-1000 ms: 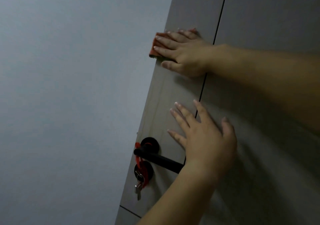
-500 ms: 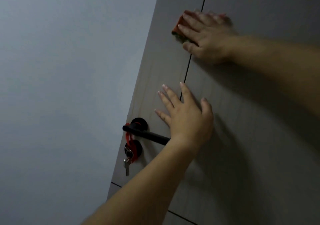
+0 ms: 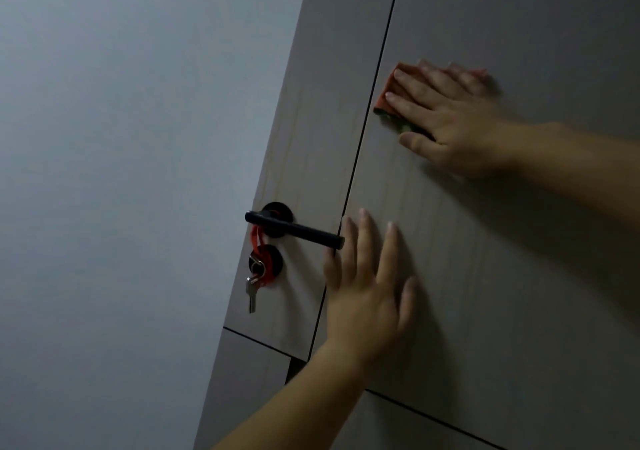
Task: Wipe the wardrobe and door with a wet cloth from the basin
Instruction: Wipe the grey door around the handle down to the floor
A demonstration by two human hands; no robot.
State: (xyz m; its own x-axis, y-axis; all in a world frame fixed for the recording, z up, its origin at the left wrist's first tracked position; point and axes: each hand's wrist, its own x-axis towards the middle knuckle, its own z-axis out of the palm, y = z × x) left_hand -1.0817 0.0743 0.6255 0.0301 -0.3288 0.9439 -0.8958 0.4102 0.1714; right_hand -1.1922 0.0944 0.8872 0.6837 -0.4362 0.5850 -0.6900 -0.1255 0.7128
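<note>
1. Head view, hidden parts: cloth (image 3: 392,84) shows only as an orange corner and a dark greenish lower edge, since the right hand (image 3: 446,117) covers the rest. How it is folded cannot be made out.
2. Both forearms are cut off by the frame, the right at the right edge and the left at the bottom edge. The door (image 3: 519,276) runs out of frame at the top, right and bottom, and the dim light blurs its grain.
3. The cloth lies flat on the door's wide panel, just right of the dark vertical groove (image 3: 367,110) and above the lever handle (image 3: 294,229). Its visible long edge runs nearly parallel to that groove, and its exposed corner points up and to the left.
4. The right hand presses the cloth against the panel with straight, spread fingers pointing left; nothing is curled round it.
5. The left hand (image 3: 367,290) lies flat on the door lower down, fingers straight and pointing up, holding nothing. Its fingertips are beside the free end of the lever; whether they touch cannot be told.
6. A red strap (image 3: 258,241) hangs from the lever, with a key (image 3: 251,293) dangling below, partly blurred.
7. A plain grey wall (image 3: 121,172) fills the left side.
</note>
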